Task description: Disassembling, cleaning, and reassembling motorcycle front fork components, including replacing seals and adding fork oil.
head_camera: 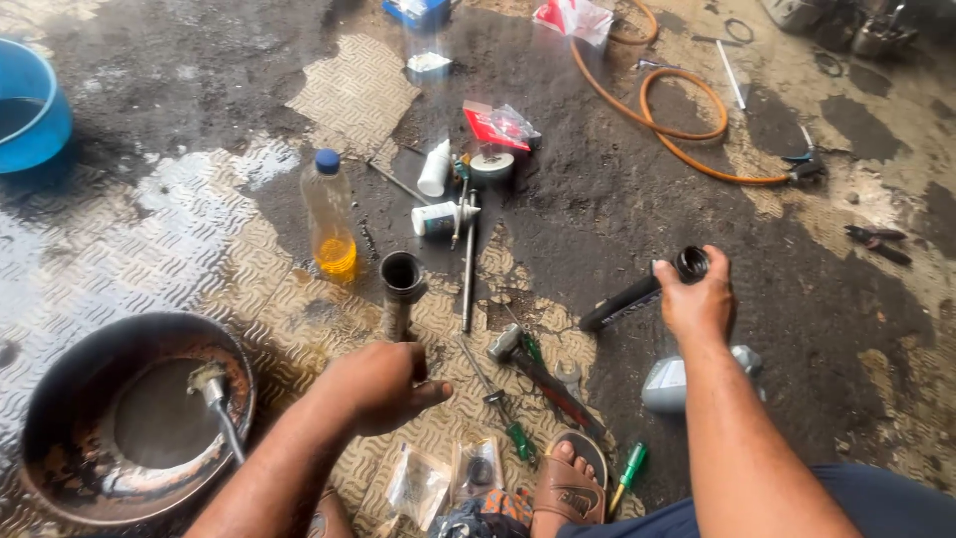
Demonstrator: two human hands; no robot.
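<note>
oily checker-plate floor (149,239), orange hose (687,120)

Blue tub (30,110) at the far left edge, holding water. Rusty round pan (60,399) at lower left, with a small brush (214,394) leaning inside. Plastic bottle (331,214) with blue cap, standing upright, amber liquid in its bottom third. White squeeze bottle (435,167) lying beside a roll of tape (491,164) and a red packet (490,128). Orange hose (687,125) looped on the dark, oily floor at upper right. Hammer (533,364) lying near 2 green-handled screwdrivers (629,468). Grey plastic jug (665,384) on its side. Brown sandal (570,488) at the bottom edge.
</note>
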